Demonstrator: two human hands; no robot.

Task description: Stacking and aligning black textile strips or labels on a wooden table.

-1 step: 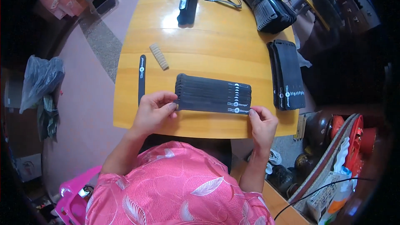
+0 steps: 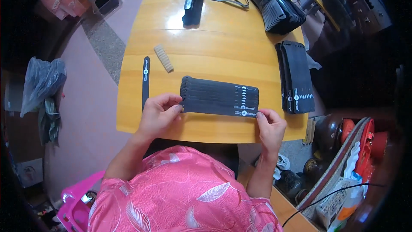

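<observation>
A row of black straps (image 2: 210, 95) lies overlapped on the table in front of me, rounded ends at the left and white print near the right. My left hand (image 2: 158, 115) pinches the left end of the nearest strap between thumb and fingertips. At its right end, my right hand (image 2: 270, 126) grips the same strap's corner with thumb and forefinger. A single black strap (image 2: 146, 75) lies lengthwise just beyond my left hand. Farther off is a small beige ridged block (image 2: 163, 58).
Stacked black straps (image 2: 298, 75) lie along the right edge of the yellow wooden table (image 2: 223, 51). Behind them sits a large banded bundle (image 2: 274, 6). A black strip (image 2: 193, 4) with loose bands is at the far side. A pink chair (image 2: 77, 202) stands at my left.
</observation>
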